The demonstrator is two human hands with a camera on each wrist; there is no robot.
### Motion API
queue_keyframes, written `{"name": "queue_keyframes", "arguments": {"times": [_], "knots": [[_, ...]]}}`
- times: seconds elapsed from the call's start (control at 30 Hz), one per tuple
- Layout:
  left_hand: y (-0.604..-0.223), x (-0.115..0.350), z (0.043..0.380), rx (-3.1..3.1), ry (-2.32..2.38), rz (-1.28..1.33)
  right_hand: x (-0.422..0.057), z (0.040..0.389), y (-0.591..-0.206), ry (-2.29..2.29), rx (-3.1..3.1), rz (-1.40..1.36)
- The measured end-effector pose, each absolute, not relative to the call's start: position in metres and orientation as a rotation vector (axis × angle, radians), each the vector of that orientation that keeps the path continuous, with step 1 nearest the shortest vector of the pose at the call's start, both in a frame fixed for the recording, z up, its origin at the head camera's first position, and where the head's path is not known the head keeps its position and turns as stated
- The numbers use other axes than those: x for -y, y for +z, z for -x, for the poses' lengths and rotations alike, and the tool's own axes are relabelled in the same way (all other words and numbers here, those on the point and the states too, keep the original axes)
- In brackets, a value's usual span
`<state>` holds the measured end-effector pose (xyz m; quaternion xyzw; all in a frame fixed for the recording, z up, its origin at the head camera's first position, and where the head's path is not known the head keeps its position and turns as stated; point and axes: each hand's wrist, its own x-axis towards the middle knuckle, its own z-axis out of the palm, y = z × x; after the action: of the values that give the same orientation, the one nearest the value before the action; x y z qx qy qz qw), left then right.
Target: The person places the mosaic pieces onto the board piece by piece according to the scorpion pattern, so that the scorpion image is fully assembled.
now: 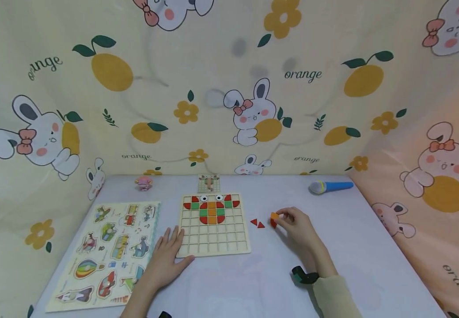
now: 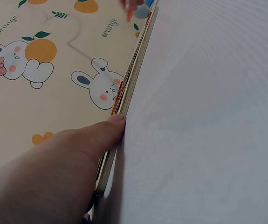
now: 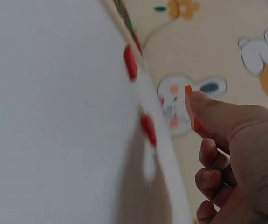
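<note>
A wooden grid board [image 1: 213,240] lies flat in the head view, its upper rows holding red, green and orange tiles and two eye pieces. My left hand [image 1: 167,263] rests at the board's lower left edge with fingers spread, and in the left wrist view the thumb [image 2: 108,133] touches the board's side. To the right of the board, my right hand [image 1: 298,227] pinches an orange square tile [image 1: 275,215] between thumb and fingertips, raised over the table in the right wrist view. Just below that tile is a red piece [image 1: 273,224]. Two red triangles [image 1: 261,225] lie between board and hand.
A vehicle puzzle board [image 1: 106,247] lies at the left. Behind the grid board stands a small pattern card [image 1: 209,183]. A pink figurine [image 1: 144,183] sits at the back left, a blue toy microphone [image 1: 330,187] at the back right. A printed cloth backdrop surrounds the table.
</note>
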<state>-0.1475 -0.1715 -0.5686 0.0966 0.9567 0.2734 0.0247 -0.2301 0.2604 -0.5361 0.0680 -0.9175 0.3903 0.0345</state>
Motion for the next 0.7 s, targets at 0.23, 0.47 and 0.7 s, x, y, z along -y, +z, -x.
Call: {"name": "queue_keyframes", "arguments": {"times": [0.23, 0.47, 0.7], "knots": [[-0.569, 0.171, 0.148, -2.973, 0.839, -0.301, -0.208, 0.240, -0.527, 1.238, 2.765, -0.318], [-0.572, 0.171, 0.149, -2.970, 0.829, -0.311, -0.154, 0.237, -0.532, 1.298, 2.751, -0.463], [-0.572, 0.172, 0.150, -2.974, 0.816, -0.306, -0.115, 0.233, -0.536, 1.323, 2.783, -0.611]]}}
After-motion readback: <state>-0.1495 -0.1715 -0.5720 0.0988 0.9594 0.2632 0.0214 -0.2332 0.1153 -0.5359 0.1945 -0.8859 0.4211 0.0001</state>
